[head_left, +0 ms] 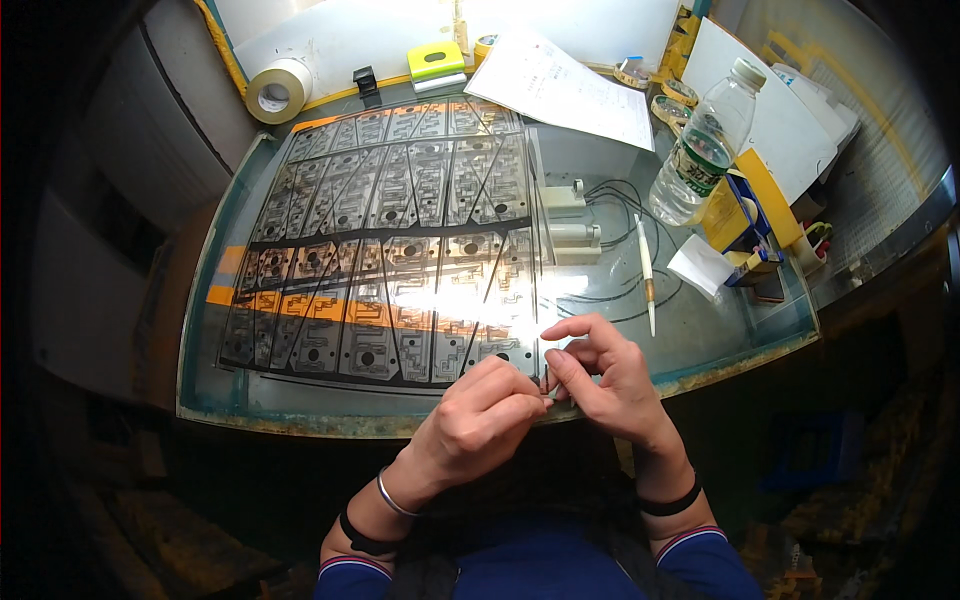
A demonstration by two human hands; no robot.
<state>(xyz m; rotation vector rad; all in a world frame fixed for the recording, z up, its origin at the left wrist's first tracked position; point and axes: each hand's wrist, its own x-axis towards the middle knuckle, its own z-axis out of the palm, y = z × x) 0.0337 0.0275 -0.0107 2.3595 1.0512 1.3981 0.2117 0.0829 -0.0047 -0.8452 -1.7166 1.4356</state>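
Note:
My left hand (482,408) and my right hand (608,388) meet over the front edge of a glass-topped table (330,420). Closed in a pinch, the left fingers point toward the right hand. The right hand is curled, its thumb touching or close to a small dark sliver between the hands; the index finger arches above the thumb. What the fingertips hold is too small to name. Just beyond the hands lies a large film sheet (365,358) printed with dark circuit patterns and crossed by black lines. Bright glare washes out part of it.
A tape roll (279,92), a yellow-green hole punch (435,60) and a paper sheet (565,88) stand or lie along the back. Right of the film are lamp-like fittings with black cables (622,210), a white pen-like tool (645,270), a plastic bottle (705,150) and a yellow-blue box (745,215).

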